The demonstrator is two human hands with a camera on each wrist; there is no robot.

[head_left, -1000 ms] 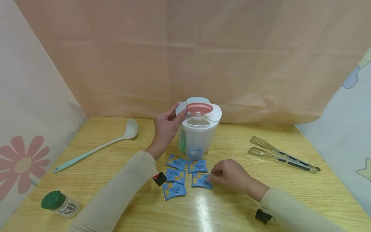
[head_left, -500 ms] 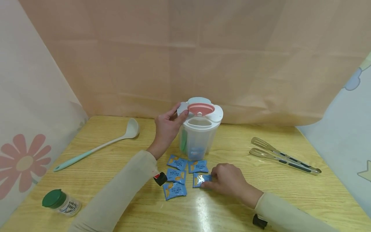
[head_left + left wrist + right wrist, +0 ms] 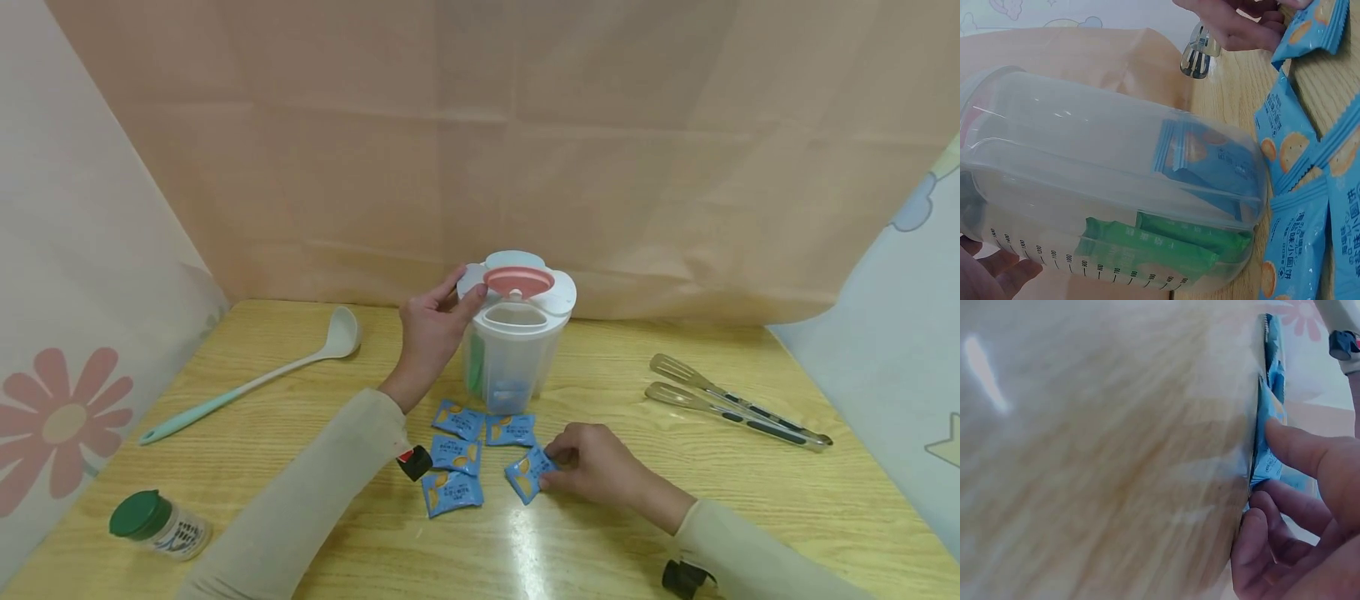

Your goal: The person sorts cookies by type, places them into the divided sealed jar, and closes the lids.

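1. Right hand (image 3: 592, 462), nearest of the 2, lies low over the wooden table (image 3: 675, 517) with its forearm coming in from the lower right; fingers curled, it pinches 1 blue biscuit packet (image 3: 529, 472) by its right edge, and the packet sits tilted, its near corner turned toward the person. The right wrist view shows fingertips (image 3: 1285, 447) pressed on the wrapper at the table surface.
2. Spice jar with a green cap (image 3: 157, 525) lies on its side at the near left corner of the table.
3. Just left of the pinched one, 4 more blue biscuit packets (image 3: 456, 454) lie flat, clustered in front of the container.
4. Left hand (image 3: 431, 329) reaches forward with its forearm stretched across the table from the lower left; thumb and fingers curl against the white lid's (image 3: 558, 293) left edge at the top of the clear plastic container (image 3: 510, 358).
5. That container stands upright at mid-table, its pink flap (image 3: 517, 281) raised over an opening; the left wrist view shows a blue packet (image 3: 1200, 159) and green packets (image 3: 1166, 247) inside, in separate compartments.
6. Farther out, a pale ladle with a mint handle (image 3: 255, 379) lies at the left, and metal tongs (image 3: 735, 404) lie at the right, both well apart from the hands.
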